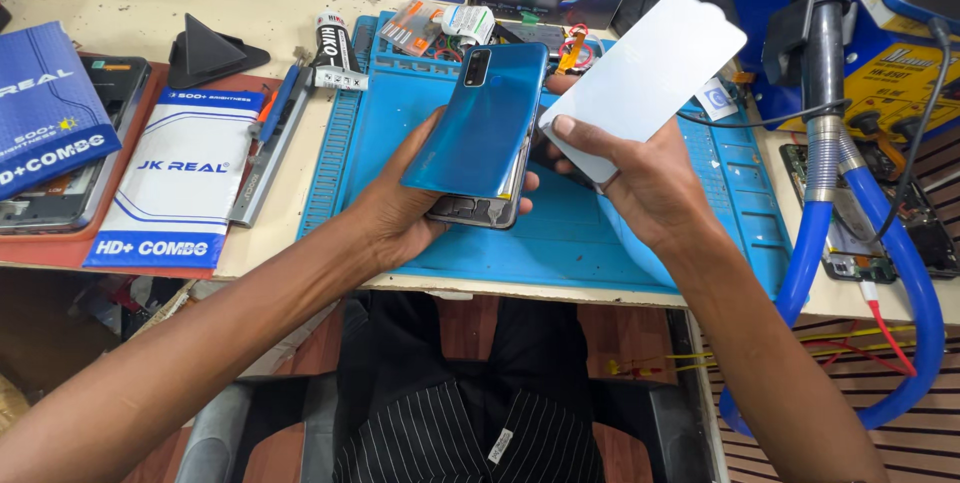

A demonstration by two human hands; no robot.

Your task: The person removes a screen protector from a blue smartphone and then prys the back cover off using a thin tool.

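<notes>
A blue phone is gripped by the left hand; a white screen panel is pinched by the right hand's fingers above the blue mat.

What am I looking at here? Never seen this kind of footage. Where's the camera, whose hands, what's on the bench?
One picture, from a camera worn on a person's head, looking down at their own bare hands over a workbench; no robot. The left hand holds a blue phone, back side up, its back cover looking partly lifted. The right hand holds a thin white phone-shaped sheet. Below lies a blue work mat with small parts at its far edge. To the left are white-and-blue packets and hand tools; to the right, a blue hose.
</notes>
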